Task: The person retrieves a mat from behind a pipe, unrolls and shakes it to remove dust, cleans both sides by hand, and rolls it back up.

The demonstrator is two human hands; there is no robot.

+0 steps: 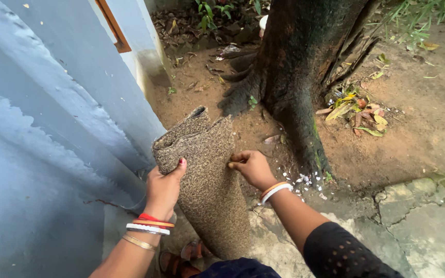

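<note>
Between both hands (207,177), speckled brown folded mat (209,190)

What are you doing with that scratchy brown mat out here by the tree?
A person is standing outdoors holding up a rough brown mat, folded over at the top. The left hand grips its left edge, and the right hand pinches its right edge. A grey-blue wall is on the left, and a dark tree trunk rises from bare dirt just ahead. Small white bits lie near the tree's base.
</note>
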